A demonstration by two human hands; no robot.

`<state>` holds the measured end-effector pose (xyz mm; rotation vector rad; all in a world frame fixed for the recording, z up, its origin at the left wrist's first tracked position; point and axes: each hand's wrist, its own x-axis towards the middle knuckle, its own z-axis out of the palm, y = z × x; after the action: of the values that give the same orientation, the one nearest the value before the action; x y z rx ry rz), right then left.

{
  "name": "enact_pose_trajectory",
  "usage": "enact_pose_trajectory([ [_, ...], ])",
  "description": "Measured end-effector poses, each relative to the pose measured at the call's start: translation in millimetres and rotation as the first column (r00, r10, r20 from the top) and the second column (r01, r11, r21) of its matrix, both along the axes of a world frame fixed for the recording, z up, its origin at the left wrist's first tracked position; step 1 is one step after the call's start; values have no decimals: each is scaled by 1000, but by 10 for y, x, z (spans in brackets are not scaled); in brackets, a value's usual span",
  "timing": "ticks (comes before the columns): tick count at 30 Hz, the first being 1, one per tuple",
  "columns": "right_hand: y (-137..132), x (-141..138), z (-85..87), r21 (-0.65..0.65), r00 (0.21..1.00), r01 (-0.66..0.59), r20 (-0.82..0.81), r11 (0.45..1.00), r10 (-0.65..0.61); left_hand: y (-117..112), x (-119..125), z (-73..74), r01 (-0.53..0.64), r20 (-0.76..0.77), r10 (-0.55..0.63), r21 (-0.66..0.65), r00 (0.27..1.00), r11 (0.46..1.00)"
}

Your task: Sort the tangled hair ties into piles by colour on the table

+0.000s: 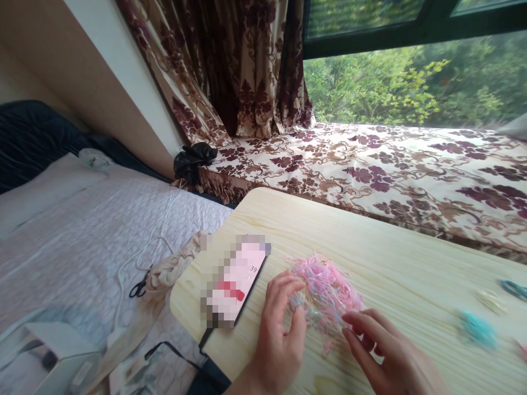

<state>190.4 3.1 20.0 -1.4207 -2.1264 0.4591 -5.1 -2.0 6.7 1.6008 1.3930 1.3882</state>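
Observation:
A loose heap of thin shredded strands (323, 282), mostly pink with some pale blue and clear ones, lies on the light wooden table (395, 241). At its left edge is my left hand (282, 323), its fingers curved and its thumb apart from them. My right hand (385, 348) is at the heap's lower right, thumb and index finger brought close together on a thin strand. The fine strands between the fingertips are hard to make out. Left of the heap rests a phone (241, 280) with a pink lit screen, partly blurred out.
On the table's right side are a turquoise bundle (477, 329), a cream bundle (491, 301) and a dark teal item (514, 288). Scissors (139, 288), cables and a white box (61, 351) lie on the bed (102, 219). Behind the table runs a floral window seat (370, 164).

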Motion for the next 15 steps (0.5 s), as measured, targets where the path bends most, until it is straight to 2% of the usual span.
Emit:
enact_pose_trajectory([
  [7,23,-5,31,-4,995,20,94,1000,-19,-7,-7,-9,9,5,-9,-4,1000,1000],
  [15,14,-28,63,-23,998,13,68,1000,-12,7,5,-16,8,1,-8,11,1000,1000],
])
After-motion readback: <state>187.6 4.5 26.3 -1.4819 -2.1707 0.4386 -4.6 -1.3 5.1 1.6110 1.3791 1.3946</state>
